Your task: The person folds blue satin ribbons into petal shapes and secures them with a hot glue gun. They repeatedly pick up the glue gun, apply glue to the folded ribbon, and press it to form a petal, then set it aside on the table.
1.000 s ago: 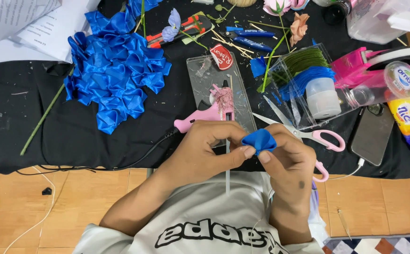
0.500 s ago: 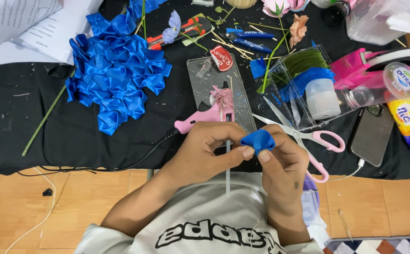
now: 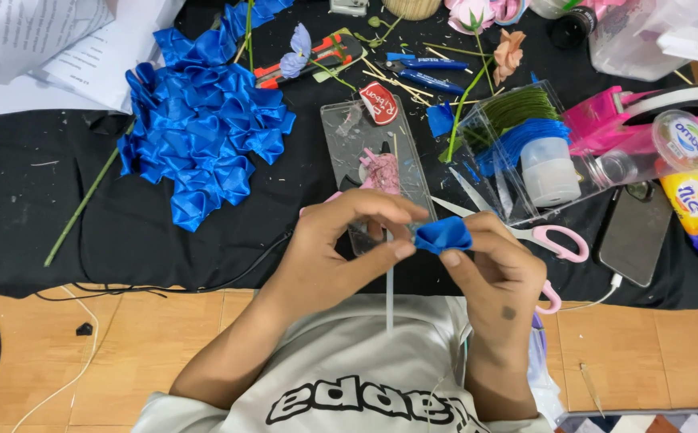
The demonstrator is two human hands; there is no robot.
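My right hand (image 3: 497, 269) pinches a small folded blue ribbon bud (image 3: 443, 235) between thumb and fingers. My left hand (image 3: 345, 240) presses its fingertips against the bud's left side and the top of a thin pale stick (image 3: 389, 297) that hangs down from it toward my lap. Both hands hover over the near edge of the black cloth (image 3: 60, 200). A large blue ribbon flower bunch (image 3: 205, 128) on a green stem lies at the left.
A pink glue gun (image 3: 381, 172) rests on a clear tray just behind my hands. Pink-handled scissors (image 3: 541, 236), a clear box of ribbon pieces (image 3: 517, 136), a pink tape dispenser (image 3: 637, 112), a phone (image 3: 633, 232), papers (image 3: 36, 48) and loose stems surround them.
The hands have kept the blue bud in place, only shifting their fingers slightly around it. Nothing else has moved.
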